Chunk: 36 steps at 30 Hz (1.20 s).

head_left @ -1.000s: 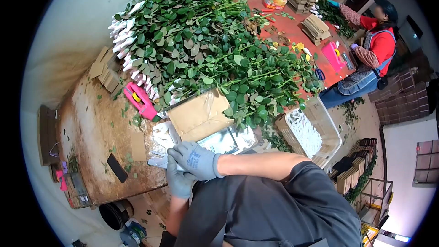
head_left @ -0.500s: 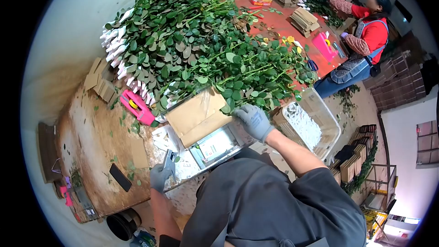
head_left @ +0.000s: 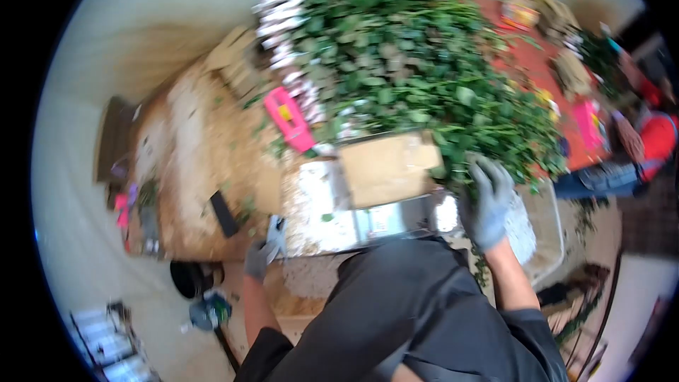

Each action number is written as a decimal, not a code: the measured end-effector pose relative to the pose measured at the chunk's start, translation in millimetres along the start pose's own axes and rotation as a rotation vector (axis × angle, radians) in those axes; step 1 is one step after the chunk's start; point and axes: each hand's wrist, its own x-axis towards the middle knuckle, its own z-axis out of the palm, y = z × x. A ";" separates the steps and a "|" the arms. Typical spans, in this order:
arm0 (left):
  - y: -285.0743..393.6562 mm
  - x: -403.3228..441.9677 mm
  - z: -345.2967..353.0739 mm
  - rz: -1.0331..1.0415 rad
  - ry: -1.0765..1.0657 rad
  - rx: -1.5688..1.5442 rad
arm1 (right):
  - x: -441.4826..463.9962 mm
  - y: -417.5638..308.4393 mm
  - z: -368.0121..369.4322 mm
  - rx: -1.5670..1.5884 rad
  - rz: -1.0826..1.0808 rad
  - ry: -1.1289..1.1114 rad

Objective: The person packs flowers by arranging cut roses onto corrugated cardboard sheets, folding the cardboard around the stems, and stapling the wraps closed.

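Observation:
My left hand, in a grey glove, is closed around a grey metal plier stapler at the table's front edge. My gloved right hand is at the right end of the work area, blurred, its fingers bent down. Dark leaves show beside it and a leafy stem hangs below, apparently in its grip. Between my hands, a brown cardboard piece lies over a metal tray. Behind it is a large pile of leafy stems, with white-wrapped ends on the left.
A pink tape dispenser and a black phone lie on the wooden table. Folded cardboard stands behind them. To the right, a clear plastic bin holds white scraps. A co-worker in red stands by the red tabletop.
My view has swung, so the table appears shifted right and the picture is blurred. My right hand has moved away from the cardboard's corner, with a leafy stem now hanging below it. The stapler stays in my left.

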 end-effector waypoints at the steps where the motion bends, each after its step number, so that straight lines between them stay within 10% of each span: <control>1: 7.3 -8.2 1.1 -0.014 0.040 -0.058 | -7.4 -9.8 -2.3 0.116 -0.038 -0.041; 7: -18.5 -2.9 -10.6 -0.073 0.213 -0.287 | -30.9 -34.7 21.0 0.871 0.299 -0.859; 10: -36.5 23.5 -10.4 -0.163 0.314 -0.441 | -60.8 -10.0 46.2 0.708 0.456 -1.076; 14: -56.0 54.9 -23.2 -0.232 0.305 -0.420 | -65.9 -6.6 47.0 0.624 0.723 -0.538; 18: -0.8 36.3 2.2 -0.127 0.378 -0.081 | -60.8 6.3 57.1 0.361 0.395 -0.064; 26: 83.7 11.9 36.8 0.171 0.512 0.930 | -58.7 35.3 62.6 0.258 0.325 -0.423; 32: 199.2 -25.4 161.0 1.035 0.084 0.691 | -49.6 32.3 64.8 0.237 0.333 -0.344; 36: 251.9 -44.8 240.3 1.197 -0.161 0.715 | -31.9 32.4 58.0 0.096 0.407 -0.362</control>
